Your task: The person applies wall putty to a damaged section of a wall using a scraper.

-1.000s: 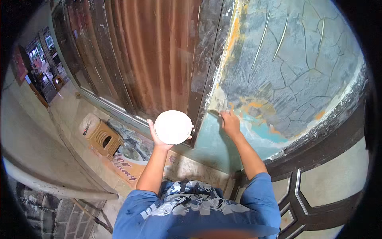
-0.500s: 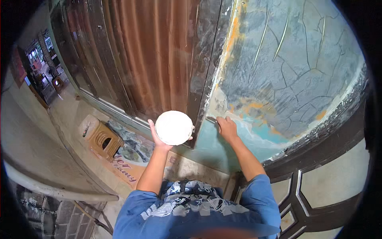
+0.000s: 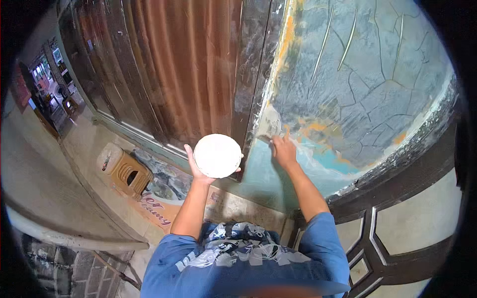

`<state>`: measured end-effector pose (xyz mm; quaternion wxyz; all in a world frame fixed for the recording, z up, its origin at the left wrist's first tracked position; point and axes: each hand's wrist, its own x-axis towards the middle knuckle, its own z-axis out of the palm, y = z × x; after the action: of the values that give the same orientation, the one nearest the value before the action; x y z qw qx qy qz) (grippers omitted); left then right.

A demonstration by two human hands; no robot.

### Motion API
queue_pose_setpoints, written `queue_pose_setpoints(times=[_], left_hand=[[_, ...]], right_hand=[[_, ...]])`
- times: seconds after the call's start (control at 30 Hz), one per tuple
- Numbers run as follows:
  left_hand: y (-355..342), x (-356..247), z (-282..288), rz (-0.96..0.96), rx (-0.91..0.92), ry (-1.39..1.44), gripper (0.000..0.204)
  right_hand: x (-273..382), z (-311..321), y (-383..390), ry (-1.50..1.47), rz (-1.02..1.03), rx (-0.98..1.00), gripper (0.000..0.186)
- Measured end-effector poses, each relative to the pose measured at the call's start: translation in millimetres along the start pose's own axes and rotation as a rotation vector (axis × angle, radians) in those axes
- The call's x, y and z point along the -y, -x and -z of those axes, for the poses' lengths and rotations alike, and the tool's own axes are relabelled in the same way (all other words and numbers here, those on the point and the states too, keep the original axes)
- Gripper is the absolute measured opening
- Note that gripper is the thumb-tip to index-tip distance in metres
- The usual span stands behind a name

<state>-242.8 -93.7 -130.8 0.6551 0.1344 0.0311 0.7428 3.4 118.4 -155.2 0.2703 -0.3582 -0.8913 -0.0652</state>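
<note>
My left hand (image 3: 200, 175) holds up a round white tub (image 3: 216, 156), its thumb along the left side and fingertips showing at the right. The pale round face is too bright to tell whether it is putty inside or a lid. My right hand (image 3: 284, 151) is closed on a small flat scraper (image 3: 265, 137), pressed to the wall (image 3: 278, 174) beside the door frame. Its handle is mostly hidden by the fingers. Just above the blade lies a smeared whitish-grey patch (image 3: 270, 121); around it the wall is turquoise, with orange spots and grey, crack-patterned plaster higher up.
At the left, a tan plastic stool (image 3: 130, 174) stands on a printed sheet (image 3: 161, 211) on the floor. A dark-framed glass door with a brown curtain (image 3: 184, 69) rises ahead. A dark panelled piece with pale insets (image 3: 417, 218) closes in at the right.
My right hand and the scraper have moved slightly up the wall, and the blade now sits at the whitish patch. The left hand still holds the tub in nearly the same place.
</note>
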Motion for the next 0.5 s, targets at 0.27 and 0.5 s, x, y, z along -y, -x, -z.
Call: queue_pose_setpoints(times=[0.27,0.5], left_hand=[[-6.1,9.4,4.9,0.059,0.067,-0.003,0.11],[-10.8,19.3,-4.0,0.094,0.04,0.029,0.11]], right_hand=[[6.7,66.3,-29.4,-0.97,-0.276,0.002,0.021],[37.0,87.7,-35.4,-1.165,-0.421,0.487,0.023]])
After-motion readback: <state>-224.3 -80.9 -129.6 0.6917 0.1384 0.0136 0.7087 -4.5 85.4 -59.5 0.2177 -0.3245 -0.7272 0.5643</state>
